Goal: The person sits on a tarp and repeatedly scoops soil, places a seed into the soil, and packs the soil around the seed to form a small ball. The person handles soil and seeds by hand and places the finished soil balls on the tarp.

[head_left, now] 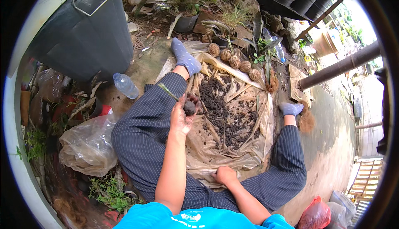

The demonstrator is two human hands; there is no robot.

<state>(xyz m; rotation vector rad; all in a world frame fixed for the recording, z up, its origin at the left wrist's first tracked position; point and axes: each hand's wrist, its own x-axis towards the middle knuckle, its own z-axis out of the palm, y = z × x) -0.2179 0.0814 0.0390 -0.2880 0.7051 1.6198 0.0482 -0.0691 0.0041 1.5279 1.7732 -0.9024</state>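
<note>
In my left hand (pixel 184 113) is a ball of dark soil (pixel 189 108), with a green plant stem (pixel 168 91) sticking out beside it to the upper left. The fingers are dirty with soil. My right hand (pixel 225 176) rests, curled, at the near edge of a plastic sheet (pixel 265 135); whether it grips the plastic I cannot tell. Loose dark soil (pixel 229 126) lies on the sheet between my legs, mixed with dry plant scraps. Along the far edge of the sheet sit several round, fibre-wrapped balls (pixel 234 61), at least one with a stem standing up.
A clear plastic bottle (pixel 126 86) lies left of my leg, near a large black bin (pixel 90 32). A crumpled plastic bag (pixel 90 144) is at the left. Brown fibre (pixel 307 121) lies by my right foot. Potted plants (pixel 185 21) stand beyond the sheet; a red bag (pixel 315 213) is lower right.
</note>
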